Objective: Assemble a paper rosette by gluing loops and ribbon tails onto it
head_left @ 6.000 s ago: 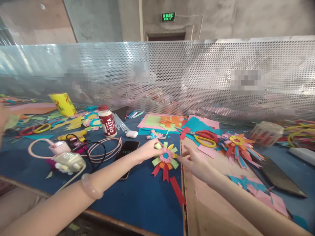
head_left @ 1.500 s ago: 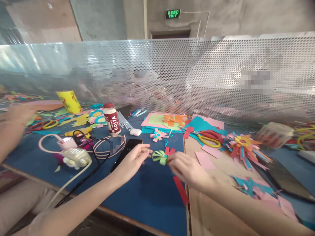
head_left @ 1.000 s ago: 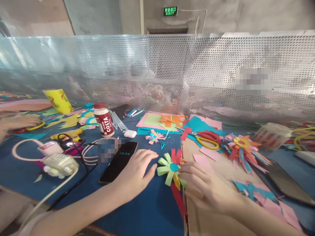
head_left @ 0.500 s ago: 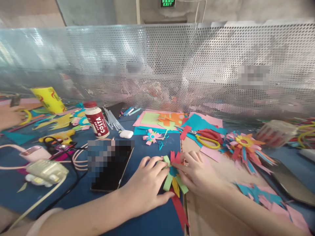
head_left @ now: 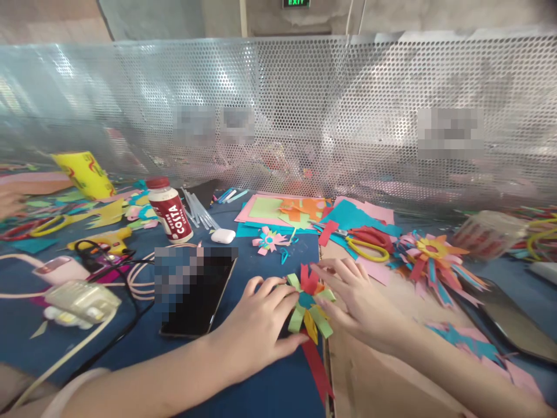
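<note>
A paper flower (head_left: 307, 299) lies in front of me, with a blue centre and light green, red, yellow and orange strip petals. My left hand (head_left: 265, 325) holds it from the left side, fingers on its green petals and thumb by the lower edge. My right hand (head_left: 354, 299) is just right of the flower, fingers stretched and apart, holding nothing; whether a fingertip touches a petal I cannot tell. A red paper strip (head_left: 319, 371) runs from below the flower toward me. Beyond it lies a smaller pink and blue paper flower (head_left: 270, 240).
A phone (head_left: 200, 296), a Costa bottle (head_left: 169, 212) and a glue gun (head_left: 102, 241) with cables are at left. Scissors (head_left: 369, 248), coloured paper (head_left: 261, 209) and a large paper flower (head_left: 430, 249) lie beyond and right. A co-worker's hand (head_left: 13, 200) shows at far left.
My right hand has drawn off the flower to the right and its fingers have spread. My left hand stays on the flower. The co-worker's hand has moved away from the yellow-handled scissors.
</note>
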`<move>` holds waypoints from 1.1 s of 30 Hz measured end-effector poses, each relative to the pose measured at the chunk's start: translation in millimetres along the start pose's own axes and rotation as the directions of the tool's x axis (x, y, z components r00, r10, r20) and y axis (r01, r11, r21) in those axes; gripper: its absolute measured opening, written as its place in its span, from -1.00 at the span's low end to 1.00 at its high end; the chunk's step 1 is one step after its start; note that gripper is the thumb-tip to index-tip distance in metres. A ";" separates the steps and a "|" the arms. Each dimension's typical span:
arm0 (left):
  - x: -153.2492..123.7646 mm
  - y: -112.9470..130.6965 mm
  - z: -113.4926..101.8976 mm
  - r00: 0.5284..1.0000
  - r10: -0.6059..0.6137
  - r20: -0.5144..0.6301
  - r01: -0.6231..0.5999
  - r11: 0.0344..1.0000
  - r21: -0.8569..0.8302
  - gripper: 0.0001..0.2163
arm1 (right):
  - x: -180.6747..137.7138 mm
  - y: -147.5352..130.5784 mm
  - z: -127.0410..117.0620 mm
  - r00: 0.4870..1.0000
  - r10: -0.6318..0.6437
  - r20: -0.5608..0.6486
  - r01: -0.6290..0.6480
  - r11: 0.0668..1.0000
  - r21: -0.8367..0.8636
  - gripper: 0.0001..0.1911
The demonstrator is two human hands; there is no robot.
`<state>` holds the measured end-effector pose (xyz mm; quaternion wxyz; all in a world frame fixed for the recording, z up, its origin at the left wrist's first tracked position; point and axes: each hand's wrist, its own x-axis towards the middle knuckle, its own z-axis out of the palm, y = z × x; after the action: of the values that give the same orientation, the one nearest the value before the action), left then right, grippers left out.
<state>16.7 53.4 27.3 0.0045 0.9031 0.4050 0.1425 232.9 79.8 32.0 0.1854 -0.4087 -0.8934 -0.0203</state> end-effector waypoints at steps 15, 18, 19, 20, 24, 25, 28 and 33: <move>-19.0 -41.6 0.6 0.979 -0.166 0.121 0.165 0.986 0.019 -0.44 | -3.7 6.6 -22.7 0.942 -0.279 0.188 0.250 0.954 0.167 -0.68; -14.5 -40.8 0.2 0.987 -0.132 0.091 0.134 0.991 -0.010 -0.54 | -1.6 13.3 -24.8 0.996 -0.039 0.084 0.008 0.941 0.340 -0.72; -13.2 -40.7 0.4 0.990 -0.118 0.075 0.120 0.993 -0.022 -0.57 | -0.3 15.7 -26.5 0.997 0.046 0.061 -0.066 0.917 0.394 -0.73; -12.1 -40.7 0.7 0.993 -0.104 0.056 0.106 0.994 -0.032 -0.61 | 1.2 18.0 -28.3 0.991 0.126 0.042 -0.131 0.885 0.446 -0.73; -9.2 -39.7 2.8 0.997 -0.080 0.004 0.080 0.996 -0.040 -0.70 | 9.8 26.5 -33.9 0.916 0.402 0.002 -0.278 0.631 0.724 -0.72; -8.7 -39.1 3.2 0.997 -0.079 0.002 0.079 0.996 -0.036 -0.71 | 12.4 27.9 -33.5 0.888 0.459 0.016 -0.277 0.507 0.816 -0.73; -7.7 -35.9 3.5 0.997 -0.071 0.003 0.071 0.997 -0.027 -0.73 | 21.5 29.6 -26.3 0.818 0.561 0.122 -0.195 0.071 0.978 -0.77; -6.9 -30.0 1.0 0.997 -0.070 0.008 0.070 0.997 -0.028 -0.74 | 38.1 26.8 1.7 0.675 0.657 0.336 -0.134 -0.339 0.931 -0.92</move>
<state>-9.3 68.6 20.9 0.0235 0.8887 0.4345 0.1447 229.4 125.5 40.7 0.5677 -0.4069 -0.3226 0.6388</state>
